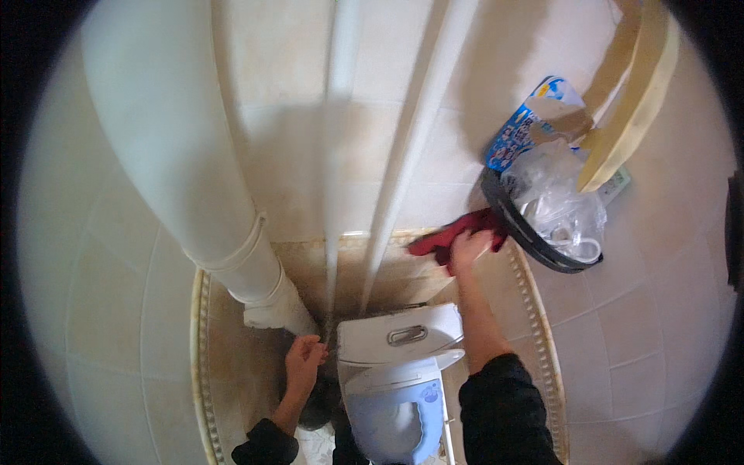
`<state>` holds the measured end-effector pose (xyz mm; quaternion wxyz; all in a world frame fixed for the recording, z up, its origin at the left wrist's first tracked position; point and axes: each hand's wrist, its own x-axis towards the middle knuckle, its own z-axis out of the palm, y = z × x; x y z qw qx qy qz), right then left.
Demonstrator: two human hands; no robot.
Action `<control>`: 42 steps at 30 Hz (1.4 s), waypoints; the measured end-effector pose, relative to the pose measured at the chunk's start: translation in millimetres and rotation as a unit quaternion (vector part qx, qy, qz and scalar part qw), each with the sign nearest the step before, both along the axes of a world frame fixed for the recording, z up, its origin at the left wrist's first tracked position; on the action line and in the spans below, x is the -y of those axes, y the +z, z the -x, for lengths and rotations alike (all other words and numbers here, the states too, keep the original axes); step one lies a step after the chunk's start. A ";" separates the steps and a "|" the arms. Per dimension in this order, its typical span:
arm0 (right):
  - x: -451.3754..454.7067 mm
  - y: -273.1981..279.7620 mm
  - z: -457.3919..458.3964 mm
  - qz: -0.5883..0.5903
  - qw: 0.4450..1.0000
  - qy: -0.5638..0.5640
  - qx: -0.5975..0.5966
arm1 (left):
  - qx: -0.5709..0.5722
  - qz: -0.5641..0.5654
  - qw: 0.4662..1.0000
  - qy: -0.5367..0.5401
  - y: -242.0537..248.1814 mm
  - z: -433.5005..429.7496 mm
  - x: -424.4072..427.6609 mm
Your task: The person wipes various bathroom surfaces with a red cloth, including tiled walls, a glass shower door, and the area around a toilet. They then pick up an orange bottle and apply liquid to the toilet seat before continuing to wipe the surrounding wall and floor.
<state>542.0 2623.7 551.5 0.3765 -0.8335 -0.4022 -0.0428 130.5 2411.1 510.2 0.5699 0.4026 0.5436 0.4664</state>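
My right hand (469, 250) reaches out against the tiled wall, gripping a dark red cloth (444, 235). The cloth lies just below a black-rimmed corner basket (526, 232). Lower down, my left hand (303, 353) has its fingers partly curled beside a thin white pipe (331, 279), left of the toilet tank. Whether it touches or holds anything cannot be made out. Between my forearms stands a white toilet; its tank lid (372, 343) carries an oval flush button (407, 335). A light blue seat cover (372, 427) with a patterned corner lies on the seat.
In the basket are a clear plastic bag (552, 180), a blue printed packet (511, 136) and white items. A yellowish curved object (633, 104) hangs above it. A thick white drainpipe (174, 145) runs down on the left, and a second slim pipe (401, 174) stands behind the tank.
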 end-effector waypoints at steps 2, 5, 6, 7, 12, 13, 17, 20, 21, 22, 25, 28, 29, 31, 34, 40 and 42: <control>3.0 -8.9 -84.8 0.079 0.996 -0.038 0.035 | 0.002 0.005 1.000 -0.001 -10.9 5.3 6.3; 8.7 -29.7 -109.7 -0.207 0.975 -0.014 -0.085 | -0.003 0.026 1.000 0.004 -11.3 10.5 11.0; 9.3 -33.7 -107.3 -0.309 0.940 0.005 -0.144 | 0.002 0.040 0.999 0.009 -13.6 11.2 12.7; 1.6 -30.2 -68.8 -0.314 0.904 -0.012 -0.291 | 0.002 0.054 0.998 0.030 -16.5 16.8 17.4; 6.8 -106.2 42.9 -0.248 0.728 0.010 -0.640 | 0.019 0.065 0.997 0.025 -20.3 11.2 20.1; 7.7 -120.1 67.8 -0.203 0.731 0.039 -0.651 | 0.020 0.068 0.997 0.029 -21.7 11.8 20.5; 29.0 -145.4 99.7 -0.096 0.803 0.252 -0.531 | 0.018 0.065 0.997 0.037 -32.3 19.0 21.4; 36.2 -107.2 106.5 -0.267 0.558 0.213 -0.756 | 0.038 0.069 0.996 0.051 -50.5 27.7 24.1; 46.0 -75.7 122.3 -0.263 0.550 0.213 -0.763 | 0.047 0.080 0.994 0.065 -49.6 28.8 28.8; 54.5 -49.7 133.6 -0.285 0.560 0.235 -0.742 | 0.057 0.090 0.992 0.073 -44.8 26.5 28.3; 73.7 -23.0 162.8 -0.341 0.690 0.258 -0.584 | 0.065 0.109 0.990 0.067 -37.2 11.5 18.7; 70.6 -76.2 194.4 -0.252 0.837 0.208 -0.440 | 0.078 0.087 0.992 0.054 -49.6 1.1 15.8; 72.5 -81.2 217.0 -0.183 0.862 0.186 -0.434 | 0.084 0.072 0.992 0.061 -54.1 2.2 17.9; 64.1 -141.3 209.4 -0.156 0.800 0.146 -0.561 | 0.057 0.081 0.994 0.047 -42.2 -3.7 14.0; 59.9 -158.5 216.0 -0.077 0.587 0.109 -0.799 | 0.035 0.081 0.995 0.046 -46.3 6.0 14.2; 38.4 -99.7 255.6 -0.065 0.464 0.158 -0.869 | 0.013 0.111 0.991 0.075 -49.2 23.8 23.4; 51.0 -87.9 229.8 -0.115 0.558 0.294 -0.768 | 0.019 0.108 0.991 0.073 -51.9 24.0 23.4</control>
